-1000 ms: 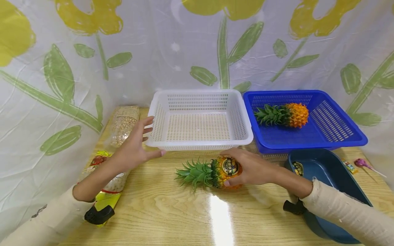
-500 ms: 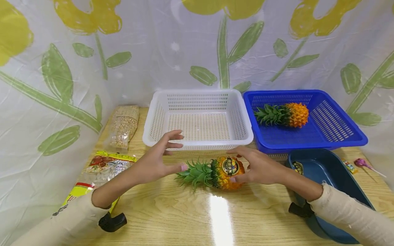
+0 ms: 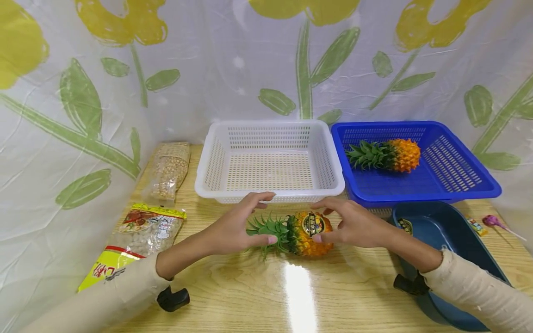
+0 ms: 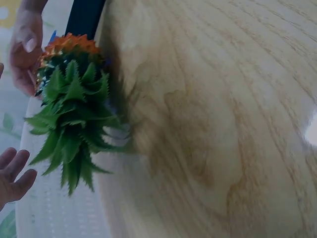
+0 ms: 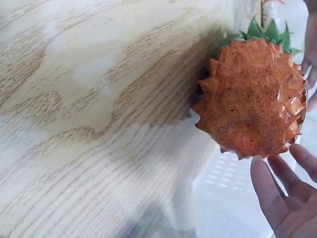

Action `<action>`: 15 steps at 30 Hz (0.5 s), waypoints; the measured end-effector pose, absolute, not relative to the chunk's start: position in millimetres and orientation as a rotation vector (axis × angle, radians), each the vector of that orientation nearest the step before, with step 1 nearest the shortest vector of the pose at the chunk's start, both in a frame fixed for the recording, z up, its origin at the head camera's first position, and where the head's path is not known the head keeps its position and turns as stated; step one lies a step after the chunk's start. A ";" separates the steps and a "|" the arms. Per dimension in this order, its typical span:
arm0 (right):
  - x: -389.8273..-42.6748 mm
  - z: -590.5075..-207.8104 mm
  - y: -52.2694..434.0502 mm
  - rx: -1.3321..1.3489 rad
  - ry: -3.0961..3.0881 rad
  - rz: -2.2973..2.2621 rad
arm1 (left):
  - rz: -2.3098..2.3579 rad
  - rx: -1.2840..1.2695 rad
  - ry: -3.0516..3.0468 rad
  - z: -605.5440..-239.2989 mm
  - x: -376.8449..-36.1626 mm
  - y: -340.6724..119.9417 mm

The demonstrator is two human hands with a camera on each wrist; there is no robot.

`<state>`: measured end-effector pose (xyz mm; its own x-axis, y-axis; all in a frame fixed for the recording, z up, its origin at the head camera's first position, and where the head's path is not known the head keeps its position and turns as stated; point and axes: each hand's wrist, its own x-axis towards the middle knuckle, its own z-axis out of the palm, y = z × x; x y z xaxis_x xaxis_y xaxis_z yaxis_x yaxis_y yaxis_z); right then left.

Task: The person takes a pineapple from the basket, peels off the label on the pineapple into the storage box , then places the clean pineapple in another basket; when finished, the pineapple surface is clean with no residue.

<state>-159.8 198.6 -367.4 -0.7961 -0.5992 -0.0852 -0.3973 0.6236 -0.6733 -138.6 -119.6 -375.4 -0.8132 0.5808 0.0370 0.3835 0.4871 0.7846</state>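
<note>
A small pineapple with an orange body, green leafy crown and black-and-gold label lies on its side on the table, crown toward the left. My left hand hovers over the crown, thumb and fingers spread apart and gripping nothing. At the body's right end, my right hand has its fingers loosely extended, the thumb overlapping the fruit near the label. In the right wrist view, the fingertips are right at the base of the pineapple. A second pineapple lies in the blue basket.
Behind the pineapple stands a white perforated basket. A dark teal bin sits under the right forearm, with a wrapped candy and a lollipop beyond it. Two food bags, a clear one and a yellow one, lie left.
My left hand has moved right, from beside the white basket to over the pineapple's crown. The right hand has loosened and shifted slightly right; the pineapple has stayed in place.
</note>
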 end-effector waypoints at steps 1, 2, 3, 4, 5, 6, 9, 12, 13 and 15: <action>-160.1 -367.8 198.6 -0.810 2.546 -0.957 | 1.216 0.833 2.502 -376.9 -139.0 -117.7; -160.3 -368.0 198.5 -0.811 2.545 -0.964 | 1.202 0.839 2.506 -378.4 -139.4 -116.0; -160.5 -368.3 198.3 -0.813 2.545 -0.967 | 1.185 0.847 2.512 -380.1 -140.0 -114.4; -160.7 -368.5 198.3 -0.815 2.545 -0.970 | 1.167 0.853 2.520 -381.7 -140.7 -112.7; -160.8 -368.6 198.1 -0.816 2.546 -0.971 | 1.149 0.863 2.529 -383.2 -141.4 -111.3; -161.0 -368.8 198.1 -0.818 2.548 -0.969 | 1.134 0.867 2.536 -384.8 -142.2 -109.9; -161.4 -369.3 197.7 -0.814 2.552 -0.966 | 1.079 0.886 2.562 -389.8 -143.7 -106.3; -161.7 -369.7 197.4 -0.814 2.552 -0.971 | 1.022 0.912 2.584 -394.1 -144.2 -103.2; -161.7 -369.9 197.1 -0.817 2.554 -0.969 | 1.001 0.920 2.590 -395.2 -144.2 -102.3; -161.8 -370.2 197.0 -0.824 2.557 -0.968 | 0.963 0.940 2.603 -397.1 -144.0 -100.5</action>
